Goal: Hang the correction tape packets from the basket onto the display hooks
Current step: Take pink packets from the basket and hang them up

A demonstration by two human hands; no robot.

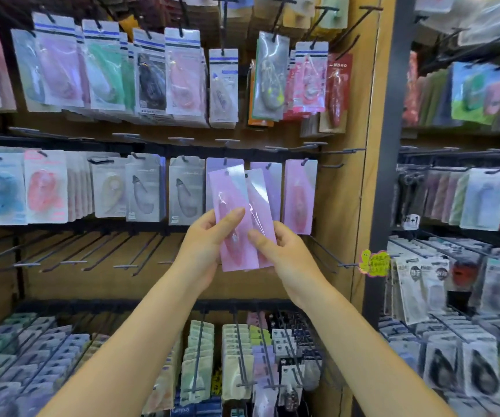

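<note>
2 pink correction tape packets (236, 218) are held up in front of the middle row of a wooden display wall (354, 176), fanned slightly so that the rear packet shows to the right of the front one. The left hand (209, 245) grips their lower left edge, with the thumb pressed across the front of the front packet and the fingers curled behind. The right hand (285, 251) pinches the lower right edge, thumb on the front, fingers behind. Both packets are tilted a little to the left, and their tops overlap the lilac packets (224, 167) already hung on the middle-row hooks. Just to the right, a pink packet (300, 194) of the same kind is hung on its own hook (304, 161). Farther left in that row, grey packets (187, 191) and a coral one (46, 188) are hung. Below the hands, a row of bare black hooks (101, 251) is seen projecting from the wall. The nearest, lowest row is filled with stacked packets (236, 356). A yellow-green sticker (375, 263) is fixed to the wall's right edge. No basket is seen in the view.
</note>
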